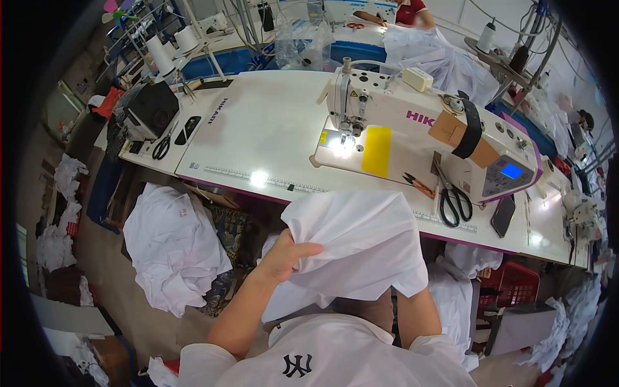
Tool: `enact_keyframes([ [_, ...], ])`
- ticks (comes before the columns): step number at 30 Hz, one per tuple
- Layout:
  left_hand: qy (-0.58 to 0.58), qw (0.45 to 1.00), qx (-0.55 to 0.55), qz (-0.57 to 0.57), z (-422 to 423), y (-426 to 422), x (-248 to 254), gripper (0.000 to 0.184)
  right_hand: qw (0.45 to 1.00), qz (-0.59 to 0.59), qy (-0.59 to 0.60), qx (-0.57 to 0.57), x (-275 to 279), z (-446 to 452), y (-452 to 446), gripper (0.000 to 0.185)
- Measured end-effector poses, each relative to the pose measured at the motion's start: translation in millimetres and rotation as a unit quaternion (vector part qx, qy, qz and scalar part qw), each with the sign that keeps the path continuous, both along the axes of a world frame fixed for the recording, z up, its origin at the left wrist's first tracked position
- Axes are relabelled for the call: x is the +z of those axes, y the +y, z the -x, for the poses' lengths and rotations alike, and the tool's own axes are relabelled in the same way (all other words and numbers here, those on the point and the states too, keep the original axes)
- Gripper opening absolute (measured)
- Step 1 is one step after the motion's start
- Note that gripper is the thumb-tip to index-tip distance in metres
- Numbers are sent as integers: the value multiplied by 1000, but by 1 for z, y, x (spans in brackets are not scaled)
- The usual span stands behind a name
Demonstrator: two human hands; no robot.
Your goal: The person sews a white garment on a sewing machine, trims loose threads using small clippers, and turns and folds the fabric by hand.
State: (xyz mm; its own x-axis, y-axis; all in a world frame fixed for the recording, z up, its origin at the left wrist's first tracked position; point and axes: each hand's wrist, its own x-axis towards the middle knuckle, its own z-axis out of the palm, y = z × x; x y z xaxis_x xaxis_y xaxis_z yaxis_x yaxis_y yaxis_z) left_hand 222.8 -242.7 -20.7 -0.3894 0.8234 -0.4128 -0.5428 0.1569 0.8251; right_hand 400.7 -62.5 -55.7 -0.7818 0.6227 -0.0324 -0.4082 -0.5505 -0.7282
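Note:
A piece of white fabric (361,235) hangs between my arms, over my lap and against the front edge of the sewing table (258,129). My left hand (287,256) grips its left side, the thumb lying across the top of the cloth. On the right, my forearm goes in under the cloth, so my right hand is hidden beneath it. Just beyond the fabric stands a white sewing machine (400,109), its lamp lit over the needle plate and a yellow sticker (376,151) on its bed.
Black scissors (453,197), orange-handled snips (420,186) and a phone (503,216) lie right of the machine bed. A black speaker-like box (151,111) stands at the left. White garments (171,248) are heaped below left; a red basket (516,284) sits below right. Another person (412,14) works behind.

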Motion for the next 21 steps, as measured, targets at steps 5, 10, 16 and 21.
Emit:
enact_keyframes([
  [5, 4, 1000, 15, 6, -3, 8, -4, 77, 999, 41, 32, -7, 0, -1, 0, 49],
  [10, 35, 999, 18, 3, -7, 8, -7, 71, 996, 73, 57, -9, -4, 4, 8, 49],
  [16, 10, 999, 21, 24, -1, 5, -21, 67, 969, -206, -125, -53, -54, 9, 35, 43],
  [21, -15, 999, 49, 3, -8, 10, -21, 59, 970, -196, -129, -57, -57, 12, 38, 42],
])
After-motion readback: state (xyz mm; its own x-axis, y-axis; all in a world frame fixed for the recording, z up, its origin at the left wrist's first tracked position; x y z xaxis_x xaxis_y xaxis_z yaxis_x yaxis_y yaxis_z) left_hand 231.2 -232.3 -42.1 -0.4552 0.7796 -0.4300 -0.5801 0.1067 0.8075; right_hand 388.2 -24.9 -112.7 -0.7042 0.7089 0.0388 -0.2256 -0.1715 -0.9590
